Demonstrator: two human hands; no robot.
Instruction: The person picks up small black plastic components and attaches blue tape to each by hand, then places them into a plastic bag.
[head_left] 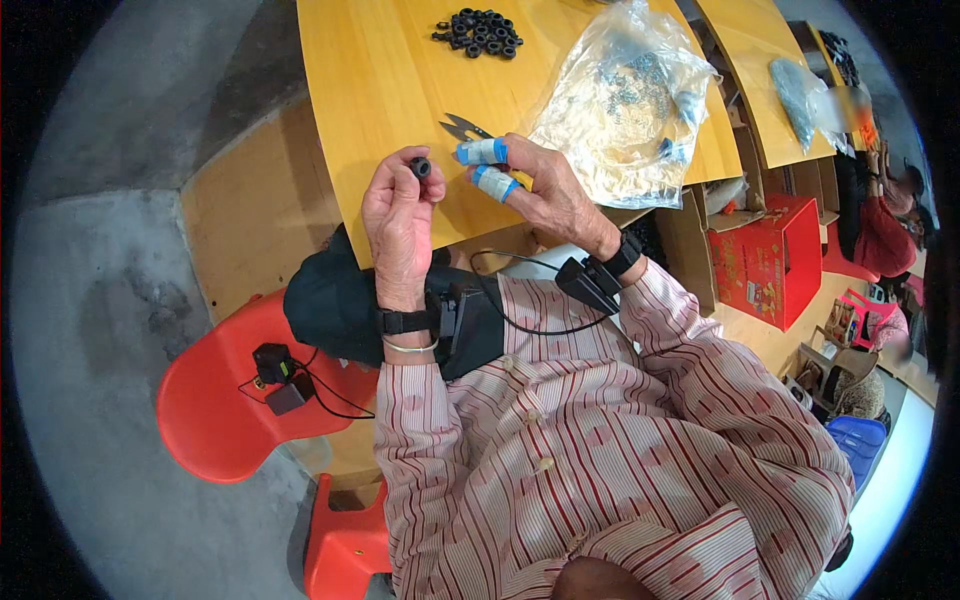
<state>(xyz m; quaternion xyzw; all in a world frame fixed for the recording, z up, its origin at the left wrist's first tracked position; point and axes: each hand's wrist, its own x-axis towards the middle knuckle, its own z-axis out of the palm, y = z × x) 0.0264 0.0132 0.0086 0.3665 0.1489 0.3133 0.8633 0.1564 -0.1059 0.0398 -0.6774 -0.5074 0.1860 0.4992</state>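
Near the front edge of the yellow wooden table [385, 90], my left hand [398, 220] pinches a small black ring-shaped part [420, 168] between thumb and fingers, its round hole showing. To its right, my right hand [555, 190] is closed on a pair of snips [466, 128]. Their dark pointed blades stand apart and point to the far left; a bit of yellow handle shows between my fingers. Blue and pale tape wraps the thumb and a finger of this hand. The blades are apart from the black part.
A pile of similar black parts [482, 34] lies at the far side of the table. On the right rests a clear plastic bag [610, 120] holding small dark pieces. A red box [765, 260] stands farther right, a red chair [215, 400] at left. People sit at the far right.
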